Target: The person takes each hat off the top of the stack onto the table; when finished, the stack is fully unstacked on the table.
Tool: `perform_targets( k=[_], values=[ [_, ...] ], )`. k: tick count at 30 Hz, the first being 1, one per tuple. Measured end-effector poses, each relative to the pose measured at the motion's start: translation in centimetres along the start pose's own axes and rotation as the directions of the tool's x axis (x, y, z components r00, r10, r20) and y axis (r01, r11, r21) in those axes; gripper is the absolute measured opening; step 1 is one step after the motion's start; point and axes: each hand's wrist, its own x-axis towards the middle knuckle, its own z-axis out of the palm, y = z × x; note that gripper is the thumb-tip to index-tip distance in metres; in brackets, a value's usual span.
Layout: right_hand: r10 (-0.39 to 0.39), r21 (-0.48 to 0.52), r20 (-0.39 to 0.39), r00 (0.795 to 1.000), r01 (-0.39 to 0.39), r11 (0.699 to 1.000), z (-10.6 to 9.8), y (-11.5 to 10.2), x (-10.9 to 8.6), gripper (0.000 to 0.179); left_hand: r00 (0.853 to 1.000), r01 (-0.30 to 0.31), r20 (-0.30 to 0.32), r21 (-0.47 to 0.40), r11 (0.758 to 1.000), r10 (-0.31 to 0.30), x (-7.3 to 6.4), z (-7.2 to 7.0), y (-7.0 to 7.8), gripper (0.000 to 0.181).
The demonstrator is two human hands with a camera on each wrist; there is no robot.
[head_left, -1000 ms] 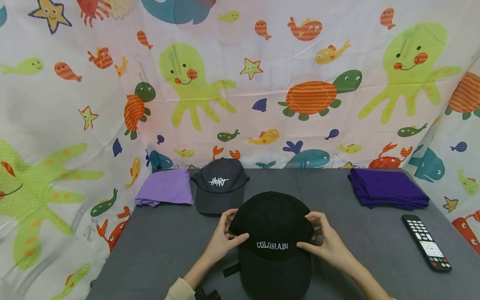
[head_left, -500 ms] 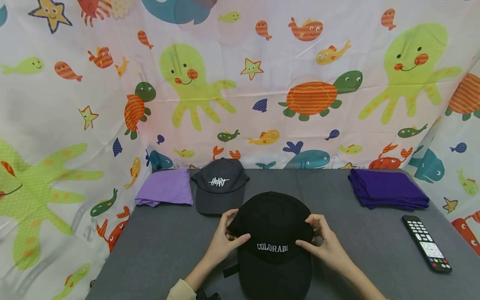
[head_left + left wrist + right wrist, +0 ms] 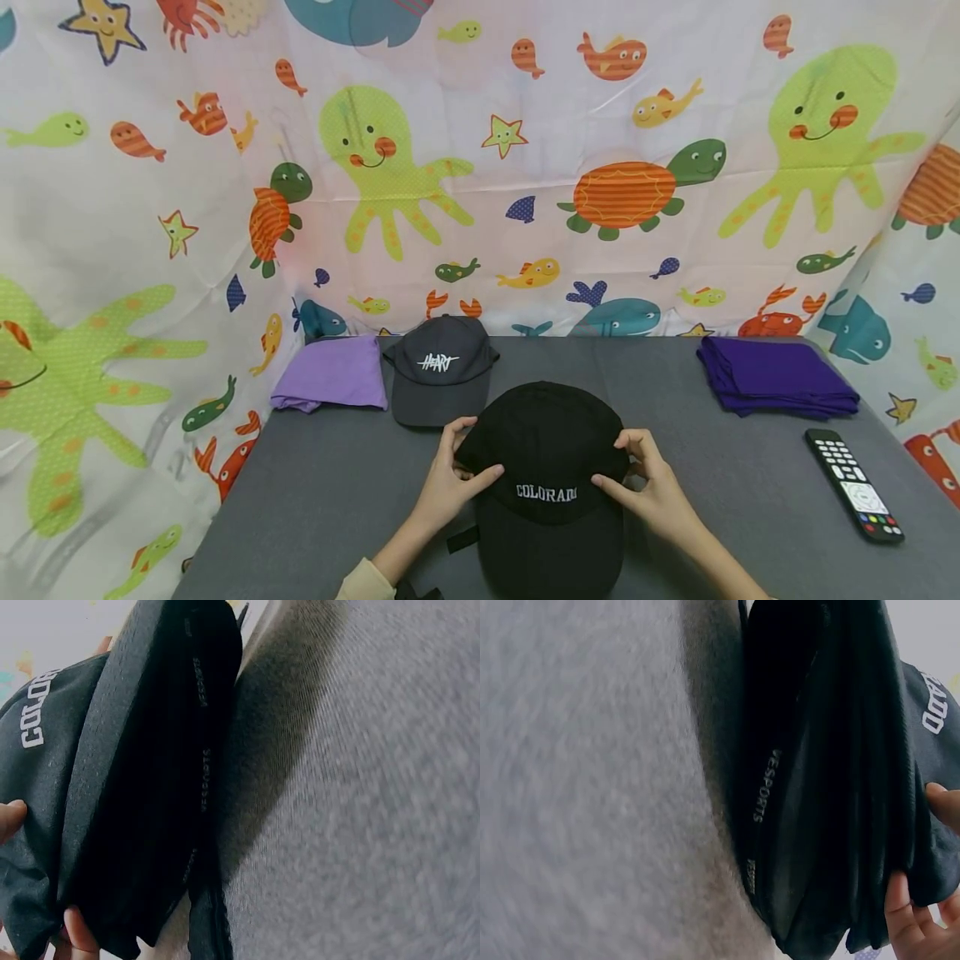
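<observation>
A black baseball cap (image 3: 551,433) with white COLORADO lettering faces the person, its brim toward the front edge of the view. My left hand (image 3: 450,479) pinches the cap's left side, thumb on the front panel and fingers at the edge behind. On the opposite side my right hand (image 3: 648,483) pinches it the same way, its thumb beside the end of the lettering. Both wrist views look under the brim, where the inner band (image 3: 204,780) with printed words shows. A loose black strap (image 3: 462,540) sticks out at the cap's left.
Behind the left hand sits a dark grey cap (image 3: 442,400) with HEART lettering, beside a folded lilac cloth (image 3: 333,375). A folded purple cloth (image 3: 776,379) and a black remote control (image 3: 853,487) lie on the right of the grey table (image 3: 315,492). A sea-animal curtain (image 3: 480,292) hangs behind.
Both hands keep their grip on the black cap. Its crown and lettering have shifted very slightly; everything else stays in place.
</observation>
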Motion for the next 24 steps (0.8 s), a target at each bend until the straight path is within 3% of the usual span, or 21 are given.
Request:
perform_targets(
  k=[9,17,21,24],
  values=[
    [0.044,0.114,0.001,0.999,-0.044,0.992,-0.1,1.7,-0.2,0.045,0.999,-0.039,-0.008,-0.121,0.992,0.038,-0.2,0.3,0.2,0.068],
    [0.024,0.11,0.012,1.0,-0.025,0.994,-0.7,2.5,-0.2,0.038,0.996,-0.087,0.012,-0.089,0.992,0.088,-0.1,-0.2,1.5,0.059],
    [0.049,0.125,0.038,0.998,-0.053,0.991,-1.1,2.2,0.2,0.038,0.996,-0.088,0.021,-0.095,0.992,0.091,0.2,-0.6,2.3,0.057],
    [0.061,0.136,0.053,0.997,-0.067,0.988,-1.6,2.0,0.8,0.037,0.991,-0.121,0.045,-0.098,0.988,0.126,0.7,-0.8,2.5,0.052]
  ],
)
